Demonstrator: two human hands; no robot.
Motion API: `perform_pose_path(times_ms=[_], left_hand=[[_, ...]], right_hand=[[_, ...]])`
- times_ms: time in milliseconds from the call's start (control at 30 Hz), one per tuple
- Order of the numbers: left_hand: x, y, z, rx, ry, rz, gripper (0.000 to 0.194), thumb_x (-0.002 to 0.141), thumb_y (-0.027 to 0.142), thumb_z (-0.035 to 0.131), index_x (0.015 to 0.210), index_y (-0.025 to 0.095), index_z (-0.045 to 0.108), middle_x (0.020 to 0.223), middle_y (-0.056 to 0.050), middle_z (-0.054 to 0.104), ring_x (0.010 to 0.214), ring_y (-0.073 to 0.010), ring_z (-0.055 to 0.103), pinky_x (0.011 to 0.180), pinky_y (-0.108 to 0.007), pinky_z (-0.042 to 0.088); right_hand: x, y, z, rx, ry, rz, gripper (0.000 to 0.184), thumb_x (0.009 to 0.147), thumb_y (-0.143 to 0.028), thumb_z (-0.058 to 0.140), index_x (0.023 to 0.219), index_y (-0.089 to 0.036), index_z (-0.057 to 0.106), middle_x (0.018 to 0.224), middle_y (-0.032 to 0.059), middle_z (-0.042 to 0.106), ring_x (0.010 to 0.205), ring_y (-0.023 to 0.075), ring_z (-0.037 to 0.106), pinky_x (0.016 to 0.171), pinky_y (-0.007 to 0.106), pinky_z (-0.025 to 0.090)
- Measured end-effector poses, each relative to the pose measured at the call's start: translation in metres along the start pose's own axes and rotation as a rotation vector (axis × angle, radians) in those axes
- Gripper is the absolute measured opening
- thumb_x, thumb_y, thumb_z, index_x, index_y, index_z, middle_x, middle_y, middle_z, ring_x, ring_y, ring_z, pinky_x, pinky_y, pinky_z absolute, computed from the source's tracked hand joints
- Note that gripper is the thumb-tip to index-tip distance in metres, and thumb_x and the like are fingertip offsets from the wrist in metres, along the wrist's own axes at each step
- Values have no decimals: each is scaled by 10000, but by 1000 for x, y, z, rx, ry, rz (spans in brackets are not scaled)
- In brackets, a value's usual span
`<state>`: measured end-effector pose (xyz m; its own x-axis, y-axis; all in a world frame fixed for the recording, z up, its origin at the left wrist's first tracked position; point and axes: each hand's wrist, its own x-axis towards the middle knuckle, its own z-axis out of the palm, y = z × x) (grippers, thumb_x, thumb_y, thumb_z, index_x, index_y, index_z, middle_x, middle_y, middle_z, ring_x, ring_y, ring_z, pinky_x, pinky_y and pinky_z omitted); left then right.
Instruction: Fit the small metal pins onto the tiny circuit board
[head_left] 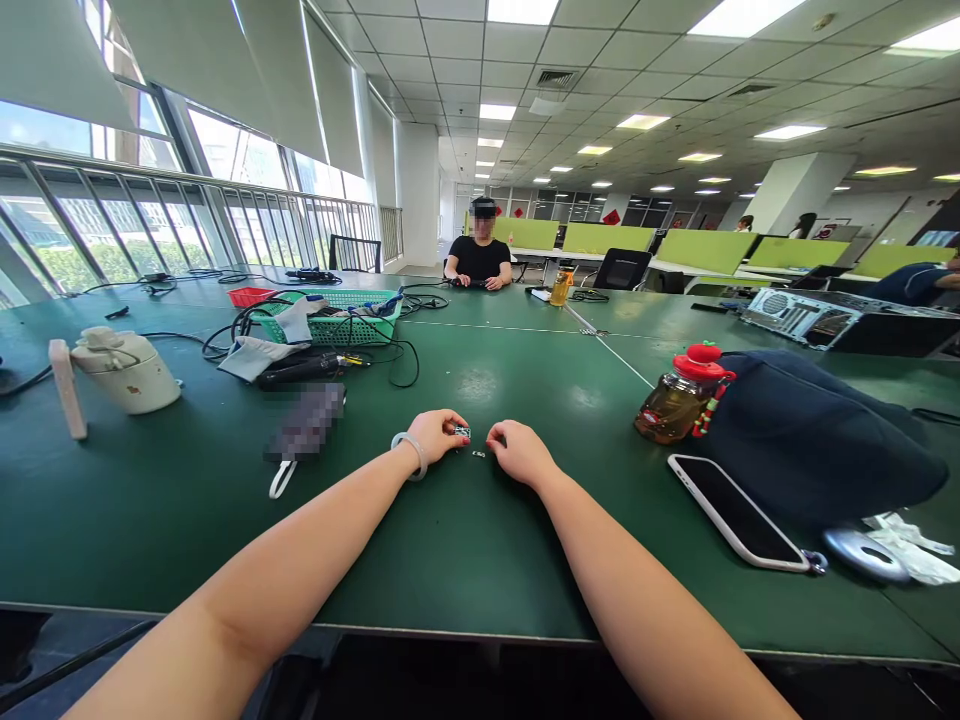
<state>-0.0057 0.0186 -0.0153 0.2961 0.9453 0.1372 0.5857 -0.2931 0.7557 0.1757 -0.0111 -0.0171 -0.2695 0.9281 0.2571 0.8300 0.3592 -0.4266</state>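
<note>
Both my forearms reach out over a green table (465, 540). My left hand (435, 434), with a pale bangle on the wrist, is closed in a pinch on a small dark-and-silver part (462, 432). My right hand (517, 448) is curled closed just to the right of it, and whether it holds anything is hidden. A tiny light piece (478, 454) lies on the table between the two hands.
A white kettle (124, 368) stands at the left, with a green basket (330, 318) of cables behind it. At the right are a phone (736, 512), a red-capped bottle (679, 395) and a dark bag (810, 440). A person sits at the far end.
</note>
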Motion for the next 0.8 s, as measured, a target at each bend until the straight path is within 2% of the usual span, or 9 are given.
perform_pose_path(times_ms=[133, 267, 467, 633, 800], left_hand=[[1, -3, 0, 21, 15, 7, 281, 585, 294, 686, 838, 183, 632, 665, 11, 637, 631, -133, 609, 615, -222, 461], [1, -4, 1, 32, 20, 17, 294, 577, 281, 689, 847, 179, 634, 687, 6, 630, 637, -127, 591, 619, -223, 454], [0, 2, 1, 39, 2, 38, 307, 549, 264, 703, 835, 172, 643, 679, 10, 612, 622, -119, 563, 610, -222, 442], [-4, 11, 1, 34, -36, 62, 330, 536, 299, 709, 830, 161, 650, 679, 2, 621, 636, -133, 562, 613, -235, 436], [-7, 16, 2, -168, -123, 70, 286, 542, 218, 697, 804, 133, 622, 699, -14, 647, 668, -136, 590, 650, -243, 455]], right_hand=[[-1, -2, 1, 15, -45, -37, 48, 731, -250, 572, 730, -210, 598, 778, -2, 577, 691, 114, 495, 598, 215, 325], [0, -3, 4, 13, -49, -32, 60, 730, -222, 570, 687, -200, 607, 753, 9, 570, 669, 118, 489, 577, 223, 315], [0, -4, 1, 56, 35, -30, 116, 790, -216, 500, 728, -200, 598, 770, -4, 568, 705, 107, 496, 626, 212, 343], [-1, -9, 0, 118, 165, -126, 112, 799, -228, 500, 743, -208, 594, 764, -11, 553, 665, 97, 480, 594, 205, 342], [-3, -14, 1, 111, 164, -185, 108, 802, -234, 505, 756, -216, 600, 791, -15, 556, 643, 87, 480, 572, 202, 335]])
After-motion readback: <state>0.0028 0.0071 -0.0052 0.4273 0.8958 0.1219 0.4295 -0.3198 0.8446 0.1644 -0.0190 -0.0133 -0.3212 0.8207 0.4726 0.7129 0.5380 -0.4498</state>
